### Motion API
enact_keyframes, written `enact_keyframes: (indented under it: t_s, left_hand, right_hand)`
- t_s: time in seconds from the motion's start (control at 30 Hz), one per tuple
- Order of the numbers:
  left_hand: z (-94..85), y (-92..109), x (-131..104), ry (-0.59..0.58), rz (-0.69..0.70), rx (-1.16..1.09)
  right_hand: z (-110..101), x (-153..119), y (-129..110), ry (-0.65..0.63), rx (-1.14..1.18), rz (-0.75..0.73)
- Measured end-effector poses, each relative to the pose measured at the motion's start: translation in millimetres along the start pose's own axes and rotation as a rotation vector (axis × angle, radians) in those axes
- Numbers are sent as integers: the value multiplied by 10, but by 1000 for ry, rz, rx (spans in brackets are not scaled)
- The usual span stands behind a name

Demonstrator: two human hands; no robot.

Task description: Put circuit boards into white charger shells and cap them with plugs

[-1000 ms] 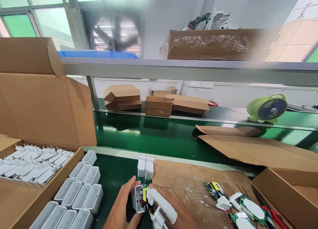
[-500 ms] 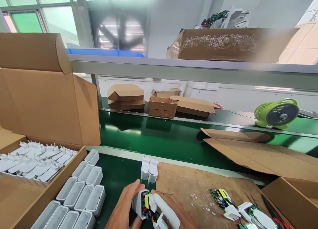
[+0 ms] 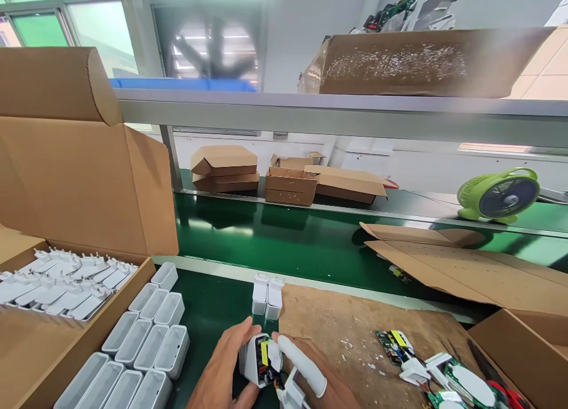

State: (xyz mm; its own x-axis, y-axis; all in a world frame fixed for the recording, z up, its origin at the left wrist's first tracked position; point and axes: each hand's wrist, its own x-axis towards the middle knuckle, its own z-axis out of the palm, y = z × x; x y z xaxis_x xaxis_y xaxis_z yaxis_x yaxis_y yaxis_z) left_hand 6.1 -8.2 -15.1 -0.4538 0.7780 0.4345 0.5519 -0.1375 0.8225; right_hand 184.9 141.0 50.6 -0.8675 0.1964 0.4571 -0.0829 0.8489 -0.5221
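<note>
At the bottom centre, my left hand (image 3: 224, 370) grips a white charger shell (image 3: 251, 361) from the left. My right hand (image 3: 310, 379), with a white cot on its forefinger, presses a circuit board with a yellow part (image 3: 265, 357) into the shell's open side. Two assembled white chargers (image 3: 267, 296) stand upright just beyond my hands. Rows of empty white shells (image 3: 144, 353) lie to the left on the green mat.
An open cardboard box (image 3: 89, 178) at left holds white plug caps (image 3: 62, 282). Loose circuit boards and caps (image 3: 426, 364) lie on brown card at right. Beyond runs a green conveyor belt (image 3: 288, 237) with flat cartons (image 3: 284, 178) and a green fan (image 3: 501, 195).
My hands have stayed on the shell and board, with the board seated slightly deeper. The view has shifted a little; nothing else on the bench has moved.
</note>
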Motion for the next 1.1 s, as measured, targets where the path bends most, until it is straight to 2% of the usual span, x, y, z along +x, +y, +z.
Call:
enact_keyframes:
  t_s: [0.23,0.33,0.57,0.8,1.1]
  left_hand:
    - [-42,44,8,-49,6,-7]
    - [-62,58,3,-44,17,-14]
    - [-72,75,-9,-34,13,-1]
    - [-83,91,-5,-31,-1,-5]
    - [-86,83,-26,-43,-18,-15]
  right_hand:
    - [56,-14,41,13,-15,-42]
    - [30,1,4,32,-35,-42]
    - [-42,19,-62,-20,-46,19]
    - [-72,77,-148,17,-51,7]
    - [-58,64,-141,-43,-44,19]
